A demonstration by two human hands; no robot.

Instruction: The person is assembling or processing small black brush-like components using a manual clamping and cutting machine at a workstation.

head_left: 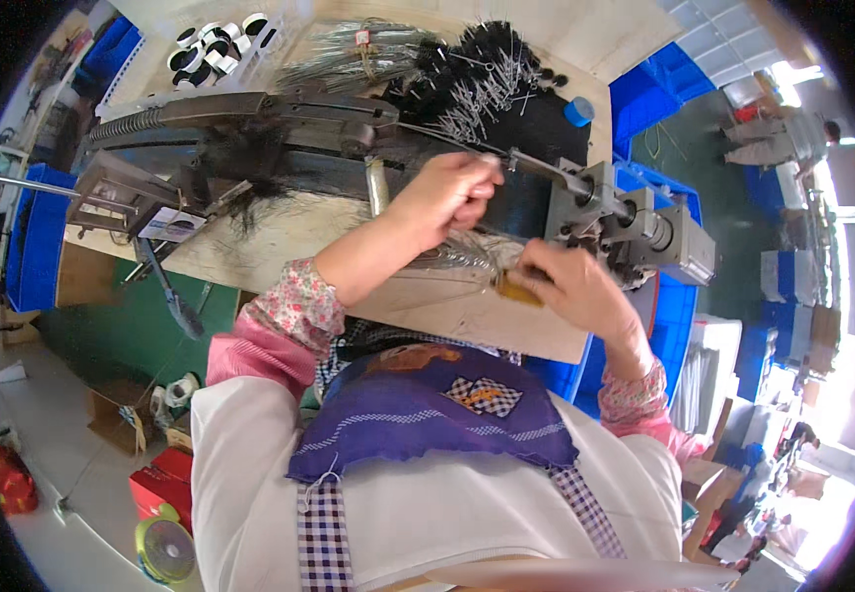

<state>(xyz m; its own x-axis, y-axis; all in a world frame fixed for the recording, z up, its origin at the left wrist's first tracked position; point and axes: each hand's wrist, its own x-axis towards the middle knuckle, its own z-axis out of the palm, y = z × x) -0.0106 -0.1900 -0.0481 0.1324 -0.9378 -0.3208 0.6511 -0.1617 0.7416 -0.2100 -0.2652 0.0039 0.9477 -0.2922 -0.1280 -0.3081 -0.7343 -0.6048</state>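
My left hand point(452, 197) is closed in a fist over the workbench, beside the metal rod point(536, 166) of a machine; what its fingers hold, if anything, is hidden. My right hand point(575, 286) is lower and to the right, its fingers curled against an amber-yellow piece point(518, 288) whose kind I cannot make out. Between the hands lies a bundle of thin shiny wires point(457, 257) on the wooden bench top point(427, 304). The machine's grey metal head point(635, 222) stands just beyond my right hand.
Black wire-stemmed brushes point(482, 84) are heaped at the back, beside more loose wires point(354, 54). A clear tray point(250, 64) holds black-and-white round pieces. A long metal machine bar point(309, 109) crosses the bench. A blue cap point(578, 111) and blue bins point(659, 84) are at the right.
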